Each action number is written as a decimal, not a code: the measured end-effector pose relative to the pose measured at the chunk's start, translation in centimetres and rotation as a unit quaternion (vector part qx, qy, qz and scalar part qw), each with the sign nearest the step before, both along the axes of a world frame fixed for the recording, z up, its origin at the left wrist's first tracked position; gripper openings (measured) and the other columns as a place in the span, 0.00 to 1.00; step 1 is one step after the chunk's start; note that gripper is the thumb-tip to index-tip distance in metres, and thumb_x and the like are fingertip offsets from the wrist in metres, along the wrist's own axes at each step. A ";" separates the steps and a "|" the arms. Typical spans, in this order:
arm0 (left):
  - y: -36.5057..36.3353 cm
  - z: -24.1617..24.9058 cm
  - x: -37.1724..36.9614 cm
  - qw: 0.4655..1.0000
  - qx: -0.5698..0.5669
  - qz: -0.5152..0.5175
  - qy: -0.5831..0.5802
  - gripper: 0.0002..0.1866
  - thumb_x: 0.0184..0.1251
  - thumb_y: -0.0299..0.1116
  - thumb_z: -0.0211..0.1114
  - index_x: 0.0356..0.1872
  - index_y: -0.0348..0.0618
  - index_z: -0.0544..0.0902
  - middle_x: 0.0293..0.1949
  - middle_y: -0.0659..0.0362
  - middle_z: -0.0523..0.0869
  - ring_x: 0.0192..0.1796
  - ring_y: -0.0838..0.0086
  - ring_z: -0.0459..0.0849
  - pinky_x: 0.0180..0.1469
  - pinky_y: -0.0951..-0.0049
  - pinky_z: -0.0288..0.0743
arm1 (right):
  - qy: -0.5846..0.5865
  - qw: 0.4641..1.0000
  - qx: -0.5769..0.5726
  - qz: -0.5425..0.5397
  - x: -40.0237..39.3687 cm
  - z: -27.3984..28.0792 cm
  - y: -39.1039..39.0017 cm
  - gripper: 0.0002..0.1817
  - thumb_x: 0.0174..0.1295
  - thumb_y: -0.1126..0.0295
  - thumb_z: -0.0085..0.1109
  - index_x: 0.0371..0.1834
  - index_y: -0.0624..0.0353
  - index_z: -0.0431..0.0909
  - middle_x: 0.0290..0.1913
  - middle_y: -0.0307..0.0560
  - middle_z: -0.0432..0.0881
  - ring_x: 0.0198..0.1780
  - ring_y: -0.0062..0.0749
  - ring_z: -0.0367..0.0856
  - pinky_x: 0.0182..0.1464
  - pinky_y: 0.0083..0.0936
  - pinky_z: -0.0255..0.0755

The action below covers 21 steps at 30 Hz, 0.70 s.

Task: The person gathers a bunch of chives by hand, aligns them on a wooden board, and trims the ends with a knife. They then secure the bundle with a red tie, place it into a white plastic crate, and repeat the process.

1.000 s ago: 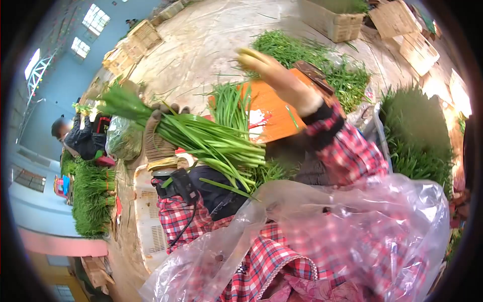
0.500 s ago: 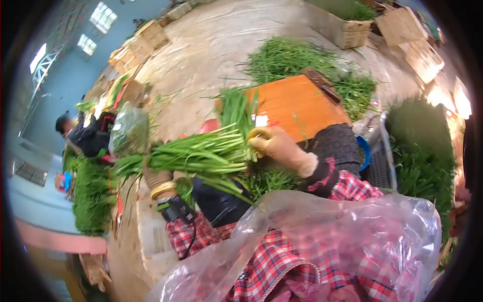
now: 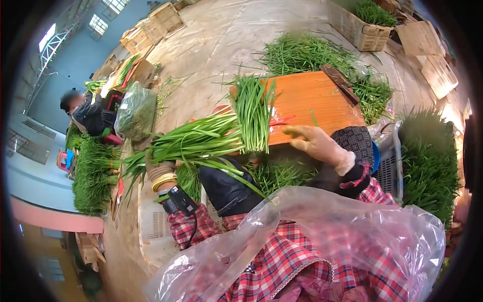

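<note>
Spreading out ahead of the lap, the orange board (image 3: 319, 103) carries a bunch of green stalks (image 3: 253, 116) along its left side, with a dark bar (image 3: 340, 84) at its right end. The bunch's long axis points away from the person, its pale ends toward the lap. Nearly square to it lies the held bundle (image 3: 193, 140), its long axis running sideways: leafy tips trail off to the left, while pale ends face the side of the bunch, so close that I cannot tell whether the two touch. The left hand (image 3: 160, 170), in a brown glove, seems to grip the bundle from below at its leafy part, though leaves hide the fingers. Across the board's near edge, the right hand (image 3: 318, 145) hovers with fingers loosely extended and nothing visible in it. Its fingertips reach left, near the bunch's pale ends but apart from them, making it the nearer hand to those ends. Just beyond those fingertips lies a thin red strip (image 3: 283, 120).
</note>
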<state>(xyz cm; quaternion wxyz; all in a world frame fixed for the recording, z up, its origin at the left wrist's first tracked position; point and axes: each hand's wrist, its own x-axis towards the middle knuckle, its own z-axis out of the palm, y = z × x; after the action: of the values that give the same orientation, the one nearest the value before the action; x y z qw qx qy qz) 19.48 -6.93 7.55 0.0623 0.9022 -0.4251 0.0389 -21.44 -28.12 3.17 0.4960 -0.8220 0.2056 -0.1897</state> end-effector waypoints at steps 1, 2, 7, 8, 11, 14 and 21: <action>-0.3 0.0 -0.3 1.000 -0.015 0.006 0.015 0.20 0.73 0.42 0.48 0.58 0.44 0.77 0.58 0.60 0.81 0.61 0.68 0.75 0.65 0.67 0.65 | -0.032 0.999 0.024 0.007 1.7 1.1 0.5 0.23 0.64 0.65 0.56 0.62 0.60 0.72 0.57 0.53 0.79 0.57 0.37 0.77 0.57 0.30 0.71; -0.6 0.1 -0.6 0.999 -0.031 0.012 0.030 0.20 0.72 0.42 0.49 0.57 0.44 0.78 0.57 0.59 0.82 0.61 0.66 0.76 0.64 0.67 0.66 | -0.065 0.997 0.046 0.012 3.3 2.0 0.9 0.24 0.64 0.65 0.55 0.64 0.60 0.70 0.59 0.51 0.78 0.59 0.34 0.76 0.58 0.29 0.71; -1.3 2.4 -4.4 0.999 -0.039 0.022 0.028 0.19 0.72 0.40 0.51 0.56 0.40 0.77 0.57 0.55 0.82 0.59 0.66 0.77 0.61 0.67 0.69 | -0.089 0.921 0.365 0.104 8.8 1.6 2.3 0.33 0.70 0.56 0.51 0.73 0.58 0.55 0.64 0.45 0.71 0.58 0.32 0.75 0.54 0.30 0.73; -1.4 3.4 -5.7 0.999 0.013 0.039 0.012 0.18 0.74 0.37 0.50 0.57 0.37 0.75 0.57 0.56 0.82 0.59 0.69 0.77 0.61 0.69 0.69 | -0.087 0.906 0.399 0.114 9.2 0.7 2.4 0.33 0.70 0.55 0.51 0.73 0.57 0.54 0.65 0.45 0.71 0.58 0.31 0.75 0.53 0.29 0.73; 1.1 -5.0 3.3 0.971 -0.214 -0.051 0.096 0.20 0.73 0.38 0.51 0.58 0.35 0.74 0.59 0.55 0.81 0.60 0.68 0.77 0.63 0.68 0.68 | -0.117 0.845 0.512 0.101 9.8 -1.7 3.1 0.34 0.69 0.55 0.51 0.74 0.56 0.54 0.64 0.44 0.71 0.53 0.28 0.77 0.45 0.24 0.73; 1.9 -5.4 3.3 0.960 -0.236 -0.032 0.149 0.20 0.73 0.38 0.51 0.60 0.35 0.73 0.60 0.56 0.80 0.61 0.68 0.76 0.65 0.69 0.66 | 0.003 0.925 0.375 0.067 9.8 -3.4 4.0 0.34 0.68 0.56 0.53 0.74 0.57 0.55 0.60 0.44 0.75 0.48 0.27 0.80 0.42 0.22 0.72; -0.3 1.7 -5.7 0.992 0.103 0.067 -0.032 0.23 0.73 0.44 0.51 0.63 0.42 0.74 0.63 0.56 0.77 0.65 0.66 0.73 0.68 0.67 0.62 | -0.011 1.000 0.011 0.006 12.6 -5.9 7.1 0.40 0.57 0.61 0.66 0.70 0.63 0.59 0.68 0.61 0.66 0.66 0.47 0.70 0.65 0.32 0.65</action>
<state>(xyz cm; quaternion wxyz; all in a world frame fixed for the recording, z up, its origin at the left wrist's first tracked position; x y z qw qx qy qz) 13.76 -7.27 9.20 -0.0470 0.9285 -0.3673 0.0282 -8.86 -21.05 -2.77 0.5087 -0.8154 0.1971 -0.1939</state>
